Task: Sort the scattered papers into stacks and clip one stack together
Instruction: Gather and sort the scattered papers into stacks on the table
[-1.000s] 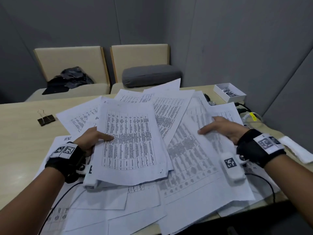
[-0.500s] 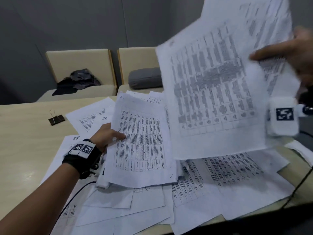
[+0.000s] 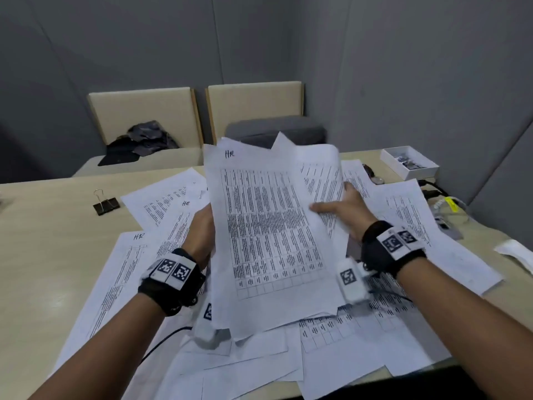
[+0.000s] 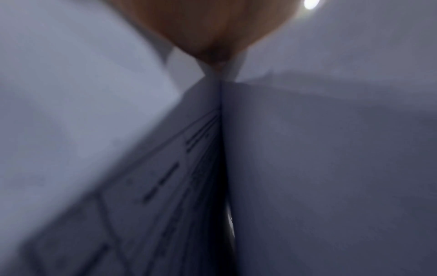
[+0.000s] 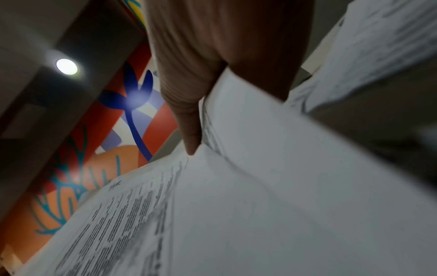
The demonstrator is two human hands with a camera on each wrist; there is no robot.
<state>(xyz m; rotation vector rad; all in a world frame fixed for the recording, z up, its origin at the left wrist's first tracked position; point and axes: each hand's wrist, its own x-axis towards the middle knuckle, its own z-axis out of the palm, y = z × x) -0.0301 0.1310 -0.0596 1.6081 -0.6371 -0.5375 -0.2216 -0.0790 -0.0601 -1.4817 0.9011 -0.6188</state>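
Note:
Printed sheets [image 3: 161,272] lie scattered and overlapping across the pale table [image 3: 43,241]. Above them I hold a raised stack of papers [image 3: 268,241] whose top sheet is marked "HR". My left hand [image 3: 202,226] grips its left edge, with the fingers hidden behind the sheets. My right hand [image 3: 340,209] pinches the right edge, thumb on top of the top sheet. The right wrist view shows the thumb [image 5: 189,104] pressed on the paper [image 5: 260,186]. The left wrist view is blurred, with sheets [image 4: 331,168] close on both sides. A black binder clip [image 3: 106,204] lies at the far left of the table.
A white open box [image 3: 409,163] with small items sits at the far right corner. Cables and a yellow-tagged plug [image 3: 447,203] lie along the right edge. Two beige chairs [image 3: 144,119] stand behind the table, one with dark cloth, one with a grey cushion [image 3: 277,131].
My right hand brought the sheet it had lifted high on the right down onto the stack. My left hand raised that stack off the pile and both hands now hold it.

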